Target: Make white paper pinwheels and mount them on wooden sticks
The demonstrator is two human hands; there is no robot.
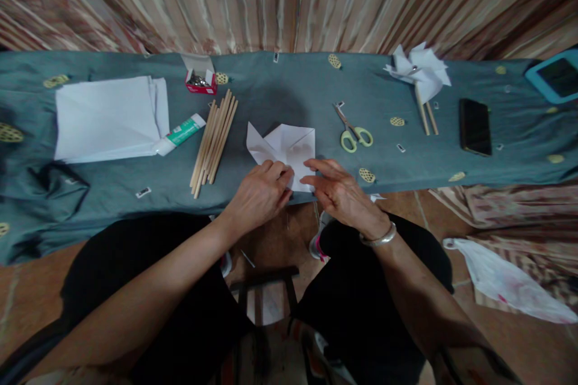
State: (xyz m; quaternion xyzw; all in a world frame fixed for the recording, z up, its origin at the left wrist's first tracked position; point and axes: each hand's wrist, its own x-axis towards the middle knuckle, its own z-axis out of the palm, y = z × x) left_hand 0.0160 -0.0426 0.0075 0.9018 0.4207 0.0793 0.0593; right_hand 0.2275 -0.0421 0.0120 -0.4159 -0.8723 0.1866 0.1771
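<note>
A white paper sheet [291,139], cut and partly folded like a pinwheel blank, lies near the front edge of the cloth-covered table. One flap stands up at its left. My left hand [261,194] is closed, with curled fingers pinching the near left part of the paper. Over the right side, my right hand [339,191] has its thumb and fingers apart, the tips at the paper. Green-handled scissors [356,135] rest to the right of the paper, blades a little apart. To the left lies a bundle of wooden sticks [213,143].
At the left are a stack of white paper [106,119], a green-and-white tube [181,132] and an open red box [201,83] of small metal pieces. Finished pinwheels [422,71] on sticks, a phone [475,126] and a blue-framed device [555,75] lie at the right.
</note>
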